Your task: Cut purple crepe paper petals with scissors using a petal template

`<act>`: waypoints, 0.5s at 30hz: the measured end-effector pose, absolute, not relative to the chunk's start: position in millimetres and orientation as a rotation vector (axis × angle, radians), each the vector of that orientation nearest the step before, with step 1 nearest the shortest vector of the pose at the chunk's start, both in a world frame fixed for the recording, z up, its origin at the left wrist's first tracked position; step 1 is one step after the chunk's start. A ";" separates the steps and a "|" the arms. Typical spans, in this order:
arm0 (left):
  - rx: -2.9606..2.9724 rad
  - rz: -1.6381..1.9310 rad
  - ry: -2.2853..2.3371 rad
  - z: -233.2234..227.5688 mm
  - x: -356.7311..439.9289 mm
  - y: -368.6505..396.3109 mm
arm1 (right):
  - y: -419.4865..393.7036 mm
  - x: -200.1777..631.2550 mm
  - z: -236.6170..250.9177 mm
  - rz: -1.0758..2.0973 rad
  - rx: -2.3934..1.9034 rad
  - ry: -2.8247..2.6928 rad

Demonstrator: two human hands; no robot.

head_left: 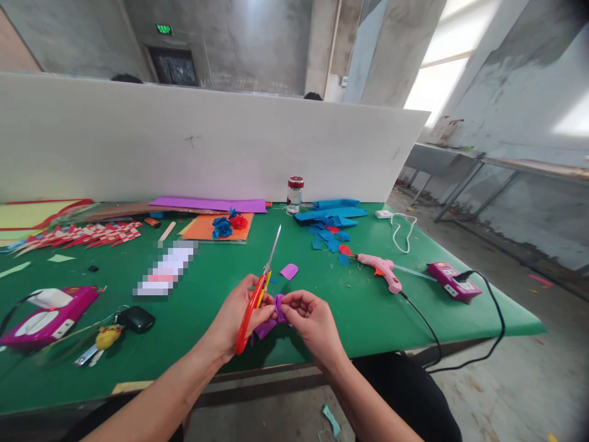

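Note:
My left hand (237,316) is closed around scissors (251,316) with red and yellow handles, their blades pointing up and away. Its thumb and fingertips also pinch a small piece of purple paper (279,307). From the other side my right hand (313,316) grips the same paper between thumb and fingers. Beneath the hands lies more purple paper (265,329), partly hidden. A loose purple petal-shaped piece (289,271) rests on the green table (294,362) just beyond the fingers.
Right of the hands lie a pink glue gun (384,270), a magenta power strip (453,282) and blue paper scraps (332,236). A glass jar (295,195) stands near the white board (221,153). Blue paper flowers (222,228), keys (89,355) and another magenta power strip (55,322) are leftward.

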State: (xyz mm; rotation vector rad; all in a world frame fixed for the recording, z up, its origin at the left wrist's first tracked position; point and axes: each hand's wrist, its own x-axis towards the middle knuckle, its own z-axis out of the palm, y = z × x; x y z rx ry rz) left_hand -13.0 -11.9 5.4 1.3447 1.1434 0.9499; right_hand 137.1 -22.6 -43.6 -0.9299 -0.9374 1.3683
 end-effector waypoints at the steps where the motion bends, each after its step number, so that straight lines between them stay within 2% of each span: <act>1: 1.334 0.960 1.139 5.3 -13.6 -11.5 | -22.5 137.3 -43.1 1.383 -0.923 -0.911; 9: 1.192 1.057 1.143 1.3 -21.6 -7.9 | -20.3 137.9 -40.3 1.609 -0.847 -0.574; 15: 1.098 1.081 1.144 -0.6 -33.5 -1.4 | 7.7 165.4 -42.5 1.480 -1.007 -0.689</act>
